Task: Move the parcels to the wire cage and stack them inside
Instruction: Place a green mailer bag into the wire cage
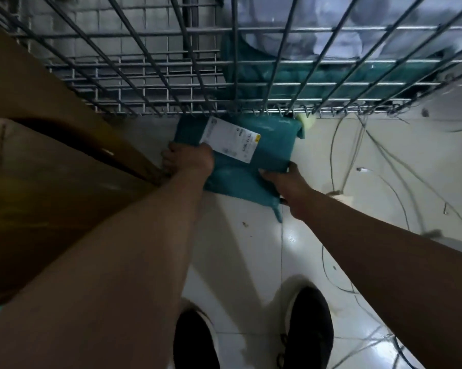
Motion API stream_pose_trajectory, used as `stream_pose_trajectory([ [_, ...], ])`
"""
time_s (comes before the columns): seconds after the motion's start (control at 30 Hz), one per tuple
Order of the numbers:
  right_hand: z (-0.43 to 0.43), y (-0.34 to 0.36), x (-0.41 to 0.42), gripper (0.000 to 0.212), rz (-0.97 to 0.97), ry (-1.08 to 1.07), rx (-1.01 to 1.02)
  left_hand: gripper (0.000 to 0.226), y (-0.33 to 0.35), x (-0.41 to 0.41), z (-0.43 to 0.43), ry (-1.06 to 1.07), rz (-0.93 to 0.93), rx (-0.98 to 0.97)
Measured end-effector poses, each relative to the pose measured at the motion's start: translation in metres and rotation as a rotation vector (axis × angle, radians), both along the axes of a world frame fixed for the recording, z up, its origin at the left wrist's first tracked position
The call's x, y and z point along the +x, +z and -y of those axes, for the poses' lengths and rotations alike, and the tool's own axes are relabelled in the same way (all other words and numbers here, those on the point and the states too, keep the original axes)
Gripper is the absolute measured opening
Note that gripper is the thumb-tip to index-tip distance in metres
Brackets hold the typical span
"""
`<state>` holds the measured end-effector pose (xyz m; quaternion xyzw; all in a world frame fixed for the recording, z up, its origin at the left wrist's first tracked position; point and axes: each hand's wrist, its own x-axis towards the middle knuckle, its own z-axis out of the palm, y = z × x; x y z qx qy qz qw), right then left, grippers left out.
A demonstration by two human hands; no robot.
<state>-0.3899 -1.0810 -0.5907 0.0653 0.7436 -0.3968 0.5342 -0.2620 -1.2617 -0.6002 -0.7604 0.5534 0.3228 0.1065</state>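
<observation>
A teal plastic parcel (267, 145) with a white shipping label (231, 141) lies low over the white floor, just in front of the wire cage (171, 65). My left hand (190, 161) grips its left edge beside the label. My right hand (284, 186) grips its lower right corner. Inside the cage, behind the mesh, I see another teal parcel (291, 73) and pale grey bags (344, 25) above it.
Large brown cardboard boxes (54, 169) stand at my left, close to my left arm. Loose thin wires (384, 161) trail over the tiled floor (251, 249) at the right. My black shoes (307, 328) are at the bottom.
</observation>
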Motion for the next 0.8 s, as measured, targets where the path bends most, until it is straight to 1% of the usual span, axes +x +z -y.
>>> stream_pose_trajectory([
  [0.07, -0.014, 0.000, -0.005, 0.085, -0.071, -0.007, 0.045, 0.087, 0.000, 0.005, -0.032, 0.073, -0.074, -0.008],
  [0.13, -0.036, 0.000, -0.013, 0.092, -0.142, 0.023, 0.127, 0.081, -0.002, 0.012, -0.069, 0.176, -0.166, 0.012],
  [0.23, -0.070, 0.001, -0.022, 0.094, -0.151, 0.020, 0.187, 0.082, -0.001, 0.024, -0.119, 0.311, -0.276, 0.065],
  [0.33, -0.104, 0.011, -0.023, 0.089, -0.139, 0.013, 0.219, 0.089, 0.001, 0.038, -0.150, 0.277, -0.317, 0.139],
  [0.43, -0.133, 0.038, -0.017, 0.078, -0.131, -0.035, 0.190, 0.081, 0.024, 0.054, -0.169, 0.269, -0.314, 0.202],
  [0.57, -0.159, 0.105, -0.004, 0.074, -0.096, -0.090, 0.156, 0.079, 0.098, 0.084, -0.197, 0.459, -0.537, 0.220],
  [0.6, -0.165, 0.127, -0.001, 0.074, -0.085, -0.096, 0.140, 0.075, 0.122, 0.091, -0.202, 0.517, -0.590, 0.220],
  [0.67, -0.172, 0.175, 0.001, 0.075, -0.086, -0.090, 0.099, 0.060, 0.179, 0.103, -0.208, 0.620, -0.690, 0.204],
  [0.7, -0.174, 0.202, 0.001, 0.076, -0.096, -0.083, 0.081, 0.059, 0.207, 0.109, -0.210, 0.639, -0.723, 0.208],
  [0.8, -0.172, 0.286, 0.005, 0.078, -0.122, -0.036, 0.035, 0.081, 0.288, 0.134, -0.213, 0.607, -0.804, 0.300],
])
